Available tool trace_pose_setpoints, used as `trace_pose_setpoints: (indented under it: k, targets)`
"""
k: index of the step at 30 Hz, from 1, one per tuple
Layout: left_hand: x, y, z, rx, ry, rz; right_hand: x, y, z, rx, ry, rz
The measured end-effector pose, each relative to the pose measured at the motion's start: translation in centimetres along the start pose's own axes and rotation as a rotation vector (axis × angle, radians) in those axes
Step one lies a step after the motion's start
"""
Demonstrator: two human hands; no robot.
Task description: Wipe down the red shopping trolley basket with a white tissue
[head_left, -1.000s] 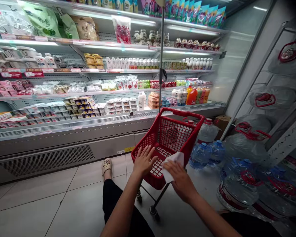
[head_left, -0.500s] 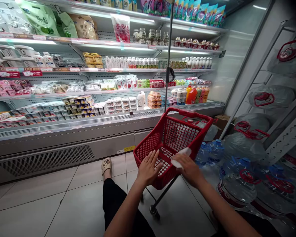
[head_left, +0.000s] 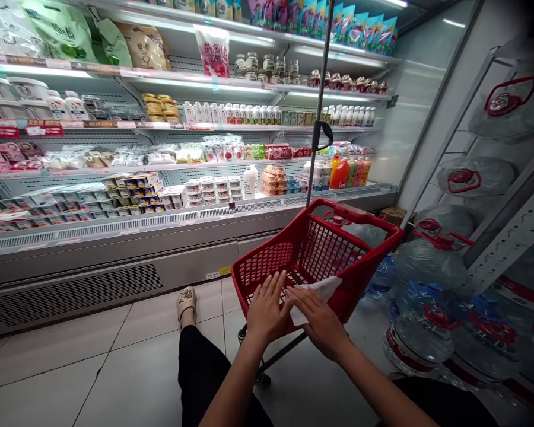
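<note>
A red shopping cart [head_left: 267, 258] with a mesh plastic basket stands in front of me. My left hand [head_left: 265, 309] lies on the near end of the basket, fingers stretched out, with nothing in it. Close beside it, my right hand [head_left: 319, 323] holds a thin white cloth [head_left: 326, 289] against the near right part of the rim. The cloth sticks out past its fingers; whether it is fabric or paper I cannot tell. A tall pole [head_left: 319, 89] with a dark hook rises from the cart's far side.
A refrigerated display case [head_left: 196, 252] with dairy cups, bottles and bags runs along the far side. Large water bottles [head_left: 420, 338] stand on the floor at right, by a rack with more. My foot in a beige clog [head_left: 187, 302] is at left on the tiles.
My right hand has moved left with the cloth, close to my left hand, and more of the cloth shows. The cart has turned slightly, its handle end shifting right.
</note>
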State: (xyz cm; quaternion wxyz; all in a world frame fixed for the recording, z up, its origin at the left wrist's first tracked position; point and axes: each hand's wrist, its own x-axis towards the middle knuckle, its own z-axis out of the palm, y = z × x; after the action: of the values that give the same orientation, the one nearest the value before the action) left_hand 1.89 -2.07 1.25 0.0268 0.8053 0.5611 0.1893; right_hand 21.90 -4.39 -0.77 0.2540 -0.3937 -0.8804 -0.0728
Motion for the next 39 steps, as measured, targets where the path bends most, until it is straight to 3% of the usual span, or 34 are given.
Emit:
trace_pose_setpoints:
  k: [3,6,11,15,19,24,27,29,33,39]
  targets:
    - [-0.5,-0.5,-0.6,0.007,-0.015,-0.033,-0.7,1.8,-0.8,-0.047,-0.017,-0.048]
    - [-0.6,-1.8,-1.6,0.017,-0.065,-0.062,-2.2,5.4,-2.2,-0.15,0.02,-0.027]
    - [-0.3,-3.3,-2.8,0.026,-0.081,-0.074,-6.0,11.9,-6.7,-0.365,0.102,0.1]
    - [-0.3,-3.3,-2.6,0.043,-0.08,-0.089,-8.1,14.3,-9.2,-0.436,0.209,0.266]
    - [-0.3,-2.2,-1.8,0.05,-0.052,-0.045,-7.1,12.6,-7.5,-0.397,0.255,0.362]
    - [-0.3,-0.5,-1.1,-0.008,-0.069,0.199,-3.3,4.9,-2.1,-0.226,0.135,0.199]
    - [-0.5,-0.3,-1.2,-0.016,-0.076,0.17,-2.0,1.1,-0.7,-0.148,0.067,0.098]
    - [-0.7,-0.6,-1.4,-0.014,-0.079,0.138,-2.1,0.7,-0.8,-0.142,0.02,0.024]
    - [-1.1,-1.7,-1.9,-0.006,-0.081,0.097,-4.0,5.2,-2.9,-0.257,0.011,0.002]
    - [-1.0,-2.7,-2.2,-0.005,-0.064,0.054,-6.5,14.1,-7.4,-0.465,0.094,0.247]
